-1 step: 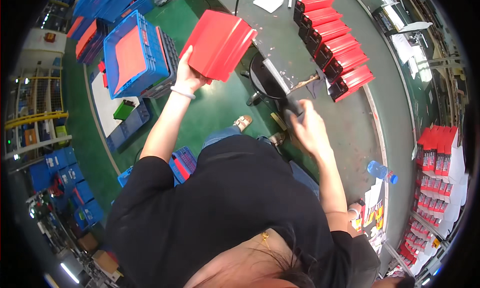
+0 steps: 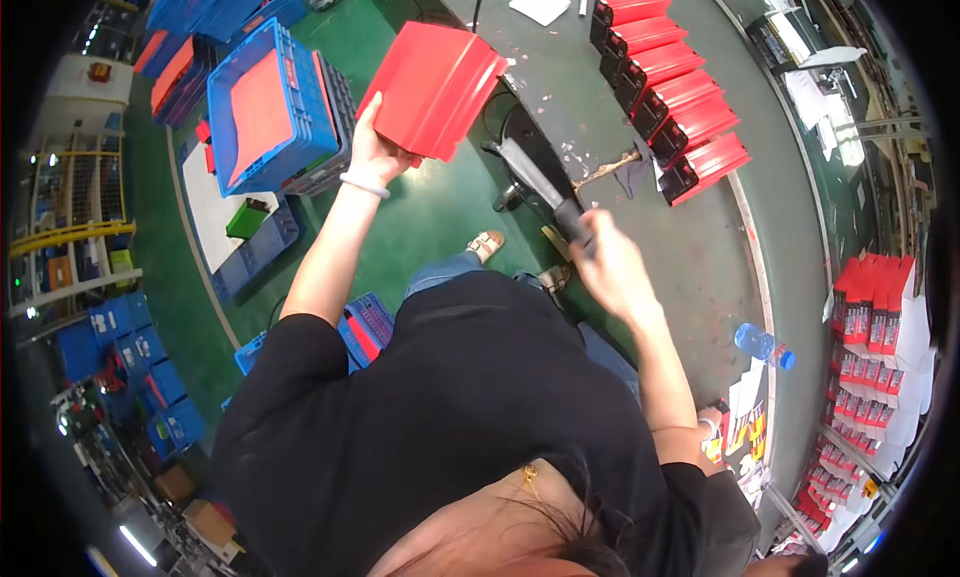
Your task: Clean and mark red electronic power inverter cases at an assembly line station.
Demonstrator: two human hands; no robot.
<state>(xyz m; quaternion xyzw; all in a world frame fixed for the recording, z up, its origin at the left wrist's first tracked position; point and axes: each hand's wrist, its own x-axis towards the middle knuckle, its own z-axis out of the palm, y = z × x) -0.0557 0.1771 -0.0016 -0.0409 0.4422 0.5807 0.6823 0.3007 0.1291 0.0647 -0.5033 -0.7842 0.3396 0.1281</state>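
Observation:
My left hand [image 2: 375, 155] is closed on the lower left edge of a red plastic housing [image 2: 432, 89], a wide curved shell with ridges. It is held up over the floor, left of the workbench. My right hand [image 2: 612, 262] grips the black handle of a tool with a long, straight grey bar [image 2: 530, 172]. I cannot make out its exact kind. The bar points up and left toward the housing, apart from it. Beneath the tool is a round black stool [image 2: 530, 132], partly hidden. On the bench stands a row of several red housings with black ends [image 2: 690, 97].
Blue crates [image 2: 290, 97] with red parts stand at the left. A water bottle [image 2: 757, 343] lies on the bench [image 2: 690, 267] at the right. Another person's hand [image 2: 708, 422] shows at the lower right. Racks of red boxes [image 2: 870, 307] line the far right.
My right hand has shifted slightly, and the tool's grey bar has swung left and down, closer to the red housing. The housing has moved slightly left in my left hand.

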